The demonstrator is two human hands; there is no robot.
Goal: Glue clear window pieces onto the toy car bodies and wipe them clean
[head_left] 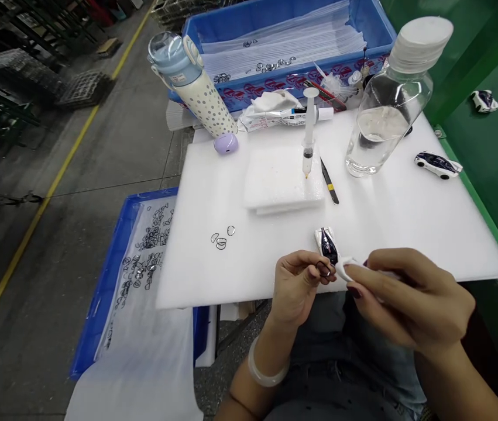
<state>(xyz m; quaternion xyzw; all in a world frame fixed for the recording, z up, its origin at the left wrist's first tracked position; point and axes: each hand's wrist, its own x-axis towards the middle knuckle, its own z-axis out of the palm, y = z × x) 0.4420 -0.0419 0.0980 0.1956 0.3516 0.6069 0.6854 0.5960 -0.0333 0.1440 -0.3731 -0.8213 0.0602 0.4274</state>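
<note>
Beside a toy car (328, 244), the left hand (293, 286) pinches a thin ring (327, 273), best held lightly; the right hand (418, 298) pinches white cloth (343, 269).

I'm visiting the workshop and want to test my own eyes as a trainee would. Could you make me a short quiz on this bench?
1. Which thing does the left hand hold?
A) a syringe
B) a small dark ring
C) a pen
2. True or false: the clear bottle has its white cap on.
3. Where do the black tweezers lie in relation to the white foam block?

Key:
1. B, the small dark ring.
2. True.
3. Beside it, just off its right edge.
</note>
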